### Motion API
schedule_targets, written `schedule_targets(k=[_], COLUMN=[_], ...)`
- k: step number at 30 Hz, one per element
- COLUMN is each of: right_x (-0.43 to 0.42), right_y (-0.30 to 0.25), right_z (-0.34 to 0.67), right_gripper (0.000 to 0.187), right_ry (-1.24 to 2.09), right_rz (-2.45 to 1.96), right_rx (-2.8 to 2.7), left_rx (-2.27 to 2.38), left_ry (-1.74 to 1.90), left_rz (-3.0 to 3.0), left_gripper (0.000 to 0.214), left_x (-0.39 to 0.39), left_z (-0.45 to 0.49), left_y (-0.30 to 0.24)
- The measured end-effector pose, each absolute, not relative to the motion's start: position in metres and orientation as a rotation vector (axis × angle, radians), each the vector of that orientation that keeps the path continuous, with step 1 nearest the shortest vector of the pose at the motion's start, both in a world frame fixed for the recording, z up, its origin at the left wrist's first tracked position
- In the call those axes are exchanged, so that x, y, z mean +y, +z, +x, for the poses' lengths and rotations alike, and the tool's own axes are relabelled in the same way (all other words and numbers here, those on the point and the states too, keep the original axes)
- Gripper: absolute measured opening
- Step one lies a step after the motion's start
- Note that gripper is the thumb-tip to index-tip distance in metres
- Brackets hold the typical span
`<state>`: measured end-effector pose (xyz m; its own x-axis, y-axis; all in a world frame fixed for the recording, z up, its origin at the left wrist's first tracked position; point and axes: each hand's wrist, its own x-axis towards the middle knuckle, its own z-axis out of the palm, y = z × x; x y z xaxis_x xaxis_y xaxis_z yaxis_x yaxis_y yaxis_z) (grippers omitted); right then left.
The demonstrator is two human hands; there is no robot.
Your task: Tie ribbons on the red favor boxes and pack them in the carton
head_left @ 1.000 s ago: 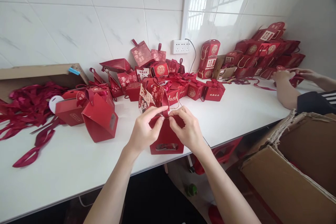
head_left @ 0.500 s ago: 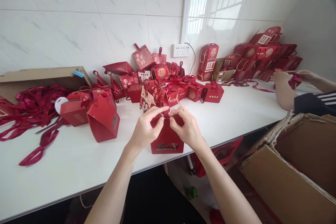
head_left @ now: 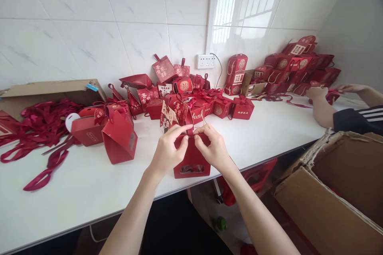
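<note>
Red cardboard gift box with front window (head_left: 192,156) | upright at front edge of white table (head_left: 254,139) | pinched at top by left hand (head_left: 168,148) and right hand (head_left: 213,148), beside dark-red ribbon loop (head_left: 189,120) | crimson satin ribbons (head_left: 49,118) heaped at table's left

Box (head_left: 192,157) partly hidden, carton (head_left: 324,199) cut off

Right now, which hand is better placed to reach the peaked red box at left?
Likely the left hand: it's nearer the peaked red box. The right hand is beyond it, on the far side. Both have fingertips at the top of the windowed box between them.
</note>
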<state>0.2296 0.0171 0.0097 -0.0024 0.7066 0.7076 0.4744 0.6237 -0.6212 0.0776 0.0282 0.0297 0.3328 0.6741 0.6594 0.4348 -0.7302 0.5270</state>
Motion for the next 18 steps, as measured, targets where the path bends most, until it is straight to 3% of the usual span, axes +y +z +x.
schedule_targets(k=[18], right_x=[0.0115], right_y=[0.0145], right_z=[0.2333], right_gripper=[0.011], right_ry=[0.320], right_rz=[-1.004], right_rx=[-1.702], left_rx=[0.994], left_ry=[1.306], left_rz=[2.338], left_gripper=[0.029], left_x=[0.0274], left_z=[0.0774], left_y=[0.0299])
